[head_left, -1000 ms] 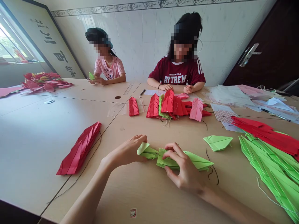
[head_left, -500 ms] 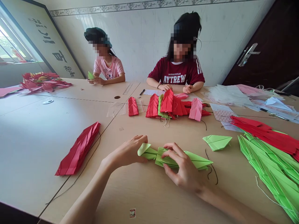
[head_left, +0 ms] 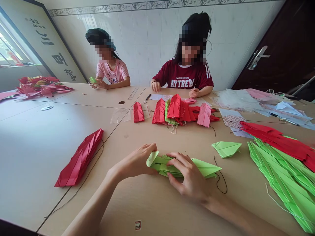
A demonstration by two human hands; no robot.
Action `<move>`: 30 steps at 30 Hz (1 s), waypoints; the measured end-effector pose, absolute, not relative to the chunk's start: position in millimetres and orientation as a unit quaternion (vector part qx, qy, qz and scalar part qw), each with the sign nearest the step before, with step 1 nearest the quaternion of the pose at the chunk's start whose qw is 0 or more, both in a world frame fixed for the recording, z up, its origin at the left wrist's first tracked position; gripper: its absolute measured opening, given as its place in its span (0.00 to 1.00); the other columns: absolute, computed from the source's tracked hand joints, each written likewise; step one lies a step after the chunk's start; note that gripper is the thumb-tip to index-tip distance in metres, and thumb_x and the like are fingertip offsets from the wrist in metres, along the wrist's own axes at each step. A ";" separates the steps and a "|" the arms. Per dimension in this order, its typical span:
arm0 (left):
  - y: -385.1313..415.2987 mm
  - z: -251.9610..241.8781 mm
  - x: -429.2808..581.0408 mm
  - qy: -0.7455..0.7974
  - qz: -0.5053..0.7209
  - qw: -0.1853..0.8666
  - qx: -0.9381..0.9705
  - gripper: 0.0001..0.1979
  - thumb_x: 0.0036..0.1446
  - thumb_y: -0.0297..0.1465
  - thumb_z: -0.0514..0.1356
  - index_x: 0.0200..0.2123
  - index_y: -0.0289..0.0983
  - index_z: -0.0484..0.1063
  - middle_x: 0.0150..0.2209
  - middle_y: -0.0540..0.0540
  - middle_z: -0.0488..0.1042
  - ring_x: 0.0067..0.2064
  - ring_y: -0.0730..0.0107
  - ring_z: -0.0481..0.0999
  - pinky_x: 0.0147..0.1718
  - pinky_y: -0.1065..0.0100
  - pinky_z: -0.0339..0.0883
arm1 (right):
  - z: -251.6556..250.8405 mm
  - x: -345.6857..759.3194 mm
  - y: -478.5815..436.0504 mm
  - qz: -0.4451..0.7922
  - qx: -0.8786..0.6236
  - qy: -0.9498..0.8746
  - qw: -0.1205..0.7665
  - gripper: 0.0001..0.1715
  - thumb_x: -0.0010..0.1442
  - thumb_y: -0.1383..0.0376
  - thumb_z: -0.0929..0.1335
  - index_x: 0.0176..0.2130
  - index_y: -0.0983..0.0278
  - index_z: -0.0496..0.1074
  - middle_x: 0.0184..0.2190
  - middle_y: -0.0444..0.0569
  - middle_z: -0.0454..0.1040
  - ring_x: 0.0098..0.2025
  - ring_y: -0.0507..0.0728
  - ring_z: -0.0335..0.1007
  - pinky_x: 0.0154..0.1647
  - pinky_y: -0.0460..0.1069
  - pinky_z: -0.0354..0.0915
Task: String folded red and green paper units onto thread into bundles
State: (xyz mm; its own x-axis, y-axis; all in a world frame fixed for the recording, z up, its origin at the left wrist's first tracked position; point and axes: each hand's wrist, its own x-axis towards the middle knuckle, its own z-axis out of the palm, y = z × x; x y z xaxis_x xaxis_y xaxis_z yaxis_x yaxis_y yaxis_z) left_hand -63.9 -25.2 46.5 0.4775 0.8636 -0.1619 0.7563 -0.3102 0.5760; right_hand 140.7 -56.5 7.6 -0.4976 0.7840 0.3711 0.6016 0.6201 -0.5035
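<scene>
left hand (head_left: 136, 163) and right hand (head_left: 188, 176) grip a folded lime-green origami paper piece (head_left: 205, 167) low over the tabletop (head_left: 147, 205). light, soft, creases easily; best held at its thick folded middle.

Head-worn view, looking forward and down at the left hand (head_left: 133, 162) and right hand (head_left: 188, 175), across the table (head_left: 152, 209)

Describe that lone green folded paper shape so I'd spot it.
On the table, find the big green pile of folded paper at the right. Just up and left of it lies one green folded piece, pointed like a kite, alone rather than stacked.
</scene>
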 end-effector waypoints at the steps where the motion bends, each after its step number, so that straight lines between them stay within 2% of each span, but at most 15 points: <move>1: -25.3 46.8 -63.3 0.503 0.087 0.303 0.804 0.19 0.43 0.35 0.63 0.38 0.40 0.61 0.38 0.48 0.66 0.38 0.66 0.65 0.33 0.69 0.59 | 7.8 140.3 -56.4 0.154 -0.402 -0.854 0.292 0.09 0.54 0.69 0.65 0.38 0.63 0.68 0.48 0.54 0.68 0.47 0.60 0.64 0.47 0.58 0.62; 8: -26.1 47.6 -60.1 0.494 0.098 0.312 0.806 0.19 0.40 0.32 0.65 0.36 0.39 0.61 0.39 0.49 0.67 0.39 0.65 0.66 0.34 0.70 0.59 | 7.9 140.7 -55.9 0.178 -0.382 -0.866 0.268 0.14 0.56 0.69 0.65 0.45 0.62 0.68 0.54 0.52 0.65 0.52 0.59 0.62 0.52 0.56 0.60; 13: -27.1 46.7 -61.4 0.491 0.095 0.316 0.806 0.21 0.40 0.35 0.65 0.38 0.40 0.61 0.39 0.49 0.67 0.40 0.65 0.66 0.34 0.70 0.59 | 11.6 142.1 -55.7 0.226 -0.401 -0.855 0.240 0.19 0.57 0.66 0.66 0.49 0.60 0.66 0.57 0.51 0.60 0.56 0.59 0.59 0.54 0.56 0.59; 16: -26.8 46.2 -62.9 0.487 0.094 0.318 0.808 0.22 0.40 0.36 0.66 0.38 0.40 0.61 0.41 0.49 0.66 0.41 0.64 0.65 0.34 0.70 0.59 | 17.9 145.8 -53.4 0.240 -0.411 -0.852 0.216 0.29 0.53 0.65 0.68 0.54 0.58 0.60 0.58 0.50 0.58 0.57 0.59 0.56 0.56 0.56 0.57; 20: -26.4 47.4 -63.6 0.483 0.088 0.326 0.808 0.21 0.41 0.35 0.65 0.38 0.40 0.61 0.39 0.49 0.66 0.42 0.63 0.65 0.35 0.69 0.59 | 27.6 157.6 -46.2 0.257 -0.413 -0.857 0.169 0.40 0.49 0.66 0.71 0.58 0.55 0.54 0.55 0.49 0.63 0.56 0.60 0.57 0.55 0.57 0.57; 25: -27.7 49.6 -61.9 0.482 0.092 0.326 0.808 0.20 0.41 0.35 0.65 0.38 0.41 0.62 0.41 0.49 0.66 0.43 0.62 0.65 0.37 0.68 0.59 | 31.1 168.8 -37.3 0.304 -0.429 -0.836 0.159 0.36 0.51 0.70 0.68 0.56 0.53 0.56 0.49 0.46 0.68 0.53 0.58 0.62 0.50 0.54 0.61; 30: -27.8 48.4 -59.3 0.471 0.098 0.309 0.821 0.21 0.42 0.38 0.65 0.39 0.42 0.63 0.42 0.48 0.66 0.45 0.60 0.65 0.40 0.65 0.60 | 30.0 161.8 -36.4 0.320 -0.421 -0.828 0.186 0.30 0.52 0.69 0.68 0.53 0.53 0.60 0.49 0.44 0.70 0.51 0.57 0.64 0.51 0.54 0.60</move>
State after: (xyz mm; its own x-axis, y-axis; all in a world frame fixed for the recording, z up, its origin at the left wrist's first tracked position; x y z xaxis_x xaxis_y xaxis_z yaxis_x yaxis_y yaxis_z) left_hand -59.3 -27.8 48.4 0.5374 0.8332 -0.1301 0.7125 -0.3661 0.5986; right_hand 161.8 -36.4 30.0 -0.5764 0.8162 0.0395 0.5780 0.4413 -0.6864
